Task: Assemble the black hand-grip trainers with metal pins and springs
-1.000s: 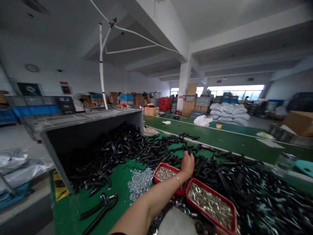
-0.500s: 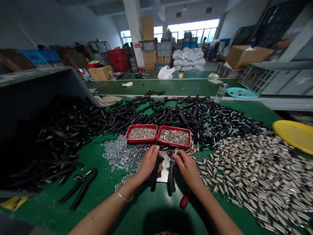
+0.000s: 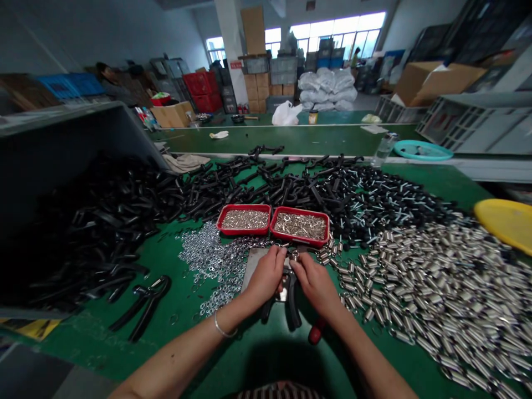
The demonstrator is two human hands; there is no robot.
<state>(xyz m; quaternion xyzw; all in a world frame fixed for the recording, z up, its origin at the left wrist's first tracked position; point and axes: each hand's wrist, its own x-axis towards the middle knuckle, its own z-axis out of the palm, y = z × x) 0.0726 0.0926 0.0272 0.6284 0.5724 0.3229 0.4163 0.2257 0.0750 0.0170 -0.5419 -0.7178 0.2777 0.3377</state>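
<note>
My left hand (image 3: 268, 275) and my right hand (image 3: 315, 281) are closed together over a pair of black handles (image 3: 291, 305) with a small metal spring (image 3: 294, 256) at their top. They rest on a grey metal plate (image 3: 254, 261) on the green table. Just beyond the hands stand two red trays (image 3: 273, 221) filled with small silver parts. A red-handled tool (image 3: 316, 331) lies under my right wrist.
A big heap of black handles (image 3: 124, 216) spills from a grey bin (image 3: 62, 144) at left. Silver washers (image 3: 211, 260) lie left of the plate, several silver springs (image 3: 436, 282) at right. An assembled black grip (image 3: 145, 305) lies at left. A yellow dish (image 3: 505, 221) sits at right.
My left arm came back from the black heap to the plate. Both hands now hold the handles closer together, and the view has tilted down to the table.
</note>
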